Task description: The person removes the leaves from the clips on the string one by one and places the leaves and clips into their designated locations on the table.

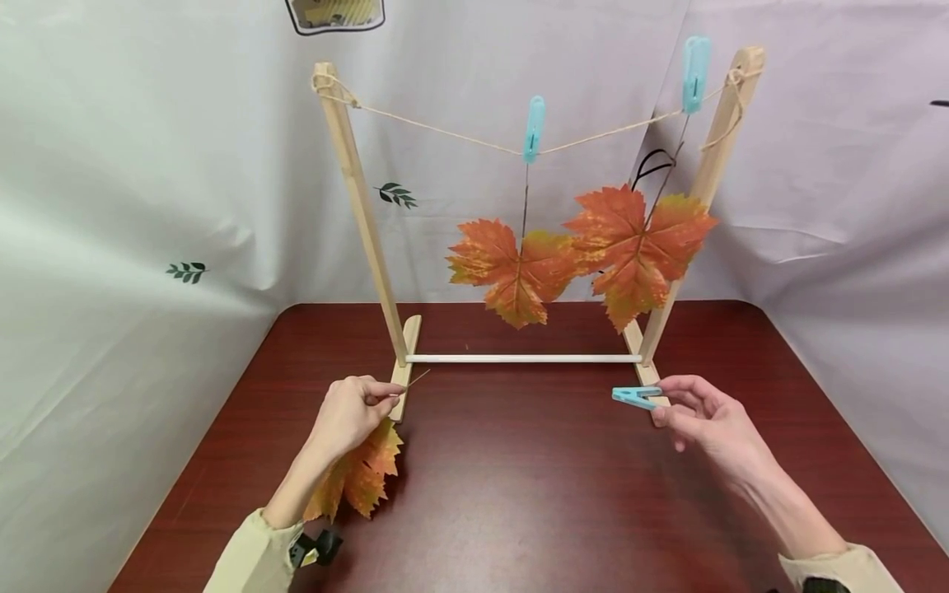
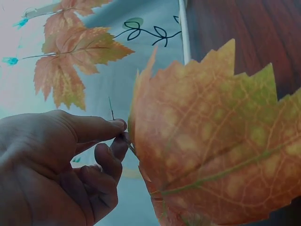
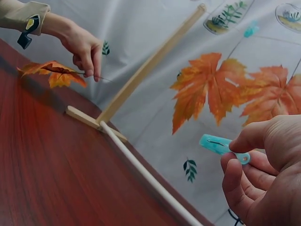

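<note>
My left hand point(image 1: 354, 416) pinches the thin stem of an orange and yellow artificial maple leaf point(image 1: 366, 473) between thumb and fingertips. The leaf hangs below that hand, over the table's left side; in the left wrist view its veined blade point(image 2: 221, 141) fills the right half. On the other side, my right hand point(image 1: 708, 420) pinches a light blue clothespin point(image 1: 636, 397) by its handle end, above the rack's right foot. Two more maple leaves, one in the middle point(image 1: 519, 276) and one at the right point(image 1: 641, 251), hang from the string by blue clothespins point(image 1: 534, 130).
A wooden rack stands at the table's back, with a left post point(image 1: 356, 181), a right post point(image 1: 715, 156) and a white crossbar point(image 1: 522, 358). Twine point(image 1: 437, 129) sags between the post tops. Behind it hangs a pale printed cloth point(image 1: 474, 198). The tabletop point(image 1: 504, 486) is dark red wood.
</note>
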`<state>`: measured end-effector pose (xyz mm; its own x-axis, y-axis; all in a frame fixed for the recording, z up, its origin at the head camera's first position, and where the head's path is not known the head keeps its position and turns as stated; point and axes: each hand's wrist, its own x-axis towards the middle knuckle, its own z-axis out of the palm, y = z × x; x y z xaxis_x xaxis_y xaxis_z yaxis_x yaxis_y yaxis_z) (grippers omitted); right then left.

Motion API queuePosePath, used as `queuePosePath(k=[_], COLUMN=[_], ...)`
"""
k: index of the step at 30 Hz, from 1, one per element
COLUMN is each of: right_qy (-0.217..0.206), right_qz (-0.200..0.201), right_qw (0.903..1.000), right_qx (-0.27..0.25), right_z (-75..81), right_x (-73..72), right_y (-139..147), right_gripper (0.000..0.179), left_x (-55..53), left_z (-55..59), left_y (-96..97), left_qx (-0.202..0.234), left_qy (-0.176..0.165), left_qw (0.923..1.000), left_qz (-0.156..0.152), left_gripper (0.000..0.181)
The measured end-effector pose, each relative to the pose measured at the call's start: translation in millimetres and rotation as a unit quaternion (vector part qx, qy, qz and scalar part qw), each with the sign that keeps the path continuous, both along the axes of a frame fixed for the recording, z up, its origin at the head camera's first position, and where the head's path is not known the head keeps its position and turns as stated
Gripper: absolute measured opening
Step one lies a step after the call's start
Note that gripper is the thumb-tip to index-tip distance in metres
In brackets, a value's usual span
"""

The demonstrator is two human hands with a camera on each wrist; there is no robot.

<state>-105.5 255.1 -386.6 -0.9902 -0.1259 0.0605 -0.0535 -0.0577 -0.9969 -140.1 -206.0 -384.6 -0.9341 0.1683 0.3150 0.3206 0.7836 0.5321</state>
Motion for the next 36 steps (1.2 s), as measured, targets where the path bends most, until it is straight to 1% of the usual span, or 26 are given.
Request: queuePosePath(k=[4,9,14,20,25,29,36], right_qy=[-0.006,-0.013,-0.019,-0.033,-0.039,-0.045,-0.075], right_qz=[-0.002,-0.005,-0.015,-0.025,-0.031,-0.033,-0.04], right_qw=[0.9999,0.9999,0.9997,0.9991,0.9987,0.9984,0.9961], right_qx=[-0.008,-0.006,0.001,0.002,0.004,0.009,0.026], right_z=[-8.3,-18.8,-28.8,-40.6,-49.1,-55.6,-65.1], right_x=[-0.8,-1.7,-2.1,-2.1,-1.8,-3.2,-3.8], right_y=[1,3,6,8,11,14,15], right_gripper=[0.029,0.029,0.028,0.028,0.027,0.028,0.027], left_x=[-1.2,-2.6,-3.7,-3.6,-2.4,-2.3,-1.8], left_z=[-8.7,-18.8,-27.1,-35.5,-40.7,-44.7,-48.1], left_y=[2.6,6.0,9.7,12.6,14.8,16.2,18.3], left_qx=[0.006,0.003,0.005,0.007,0.015,0.017,0.007], left_qy=[-0.005,-0.004,0.004,0.003,0.007,0.007,0.012], left_qw=[0.9999,0.9997,0.9997,0.9996,0.9997,0.9996,0.9997], left_qz=[0.01,0.025,0.023,0.026,0.018,0.02,0.019], left_gripper=[0.015,0.015,0.018,0.018,0.018,0.018,0.018])
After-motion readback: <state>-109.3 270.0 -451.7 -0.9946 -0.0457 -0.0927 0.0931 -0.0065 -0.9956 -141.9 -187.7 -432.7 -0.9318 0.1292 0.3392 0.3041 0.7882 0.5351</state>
